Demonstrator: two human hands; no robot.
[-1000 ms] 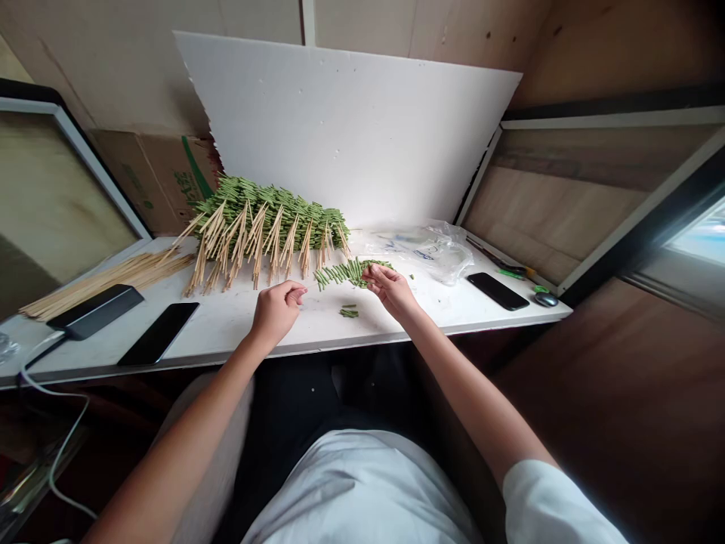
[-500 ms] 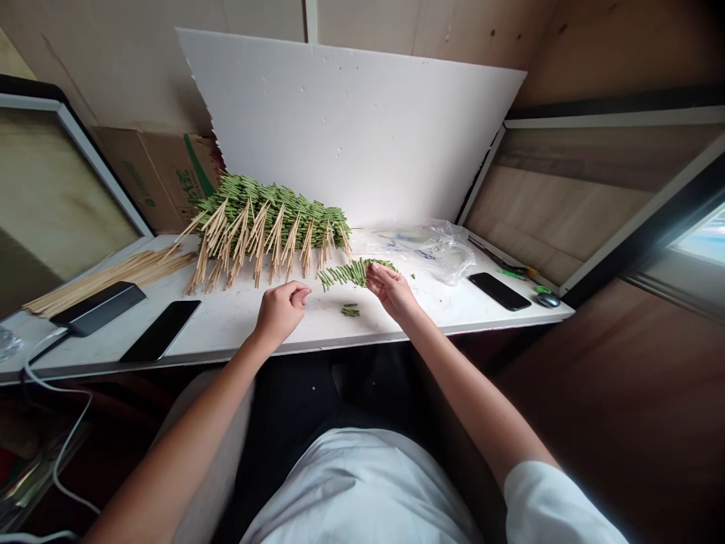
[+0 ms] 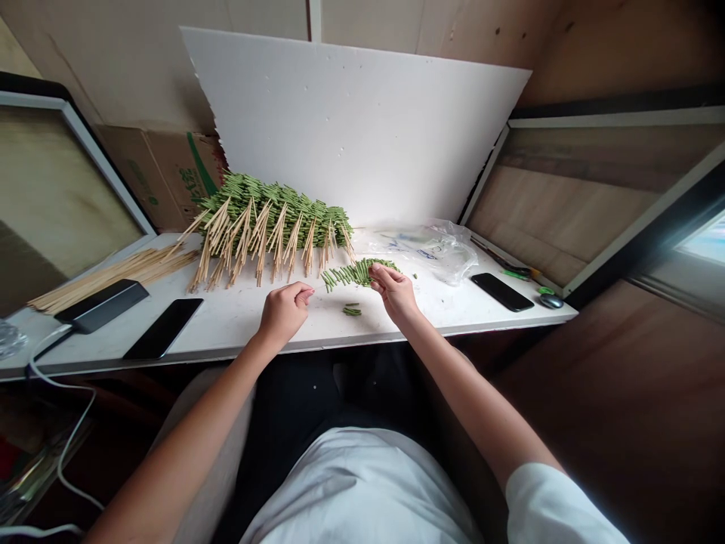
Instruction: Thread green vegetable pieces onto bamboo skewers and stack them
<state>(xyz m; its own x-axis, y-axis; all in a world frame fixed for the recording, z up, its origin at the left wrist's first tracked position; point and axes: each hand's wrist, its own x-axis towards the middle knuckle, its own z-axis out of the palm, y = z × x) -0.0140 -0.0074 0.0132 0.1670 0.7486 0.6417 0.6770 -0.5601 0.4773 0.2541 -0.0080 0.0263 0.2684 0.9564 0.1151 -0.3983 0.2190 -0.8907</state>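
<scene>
My left hand (image 3: pixel 285 311) is closed in a pinch above the front of the white table. A faint thin line shows near its fingertips; I cannot make out what they hold. To the right, my right hand (image 3: pixel 395 292) pinches at the edge of a small pile of cut green bean pieces (image 3: pixel 345 275), its fingertips hiding whatever is between them. A few loose bean pieces (image 3: pixel 352 310) lie between the hands. Behind them is a large stack of green bean pieces on skewers (image 3: pixel 283 202), with bare bamboo ends (image 3: pixel 261 238) pointing toward me.
Loose bamboo skewers (image 3: pixel 113 278) lie at the left beside a black box-shaped device (image 3: pixel 102 305) and a phone (image 3: pixel 164 328). At the right are a clear plastic bag (image 3: pixel 447 253), another dark phone (image 3: pixel 501 292) and a mouse (image 3: pixel 550 301). A white foam board (image 3: pixel 362 128) stands behind.
The whole view has shifted slightly. My left hand stays pinched, and my right hand remains at the bean pile with its fingers together; the piles look unchanged.
</scene>
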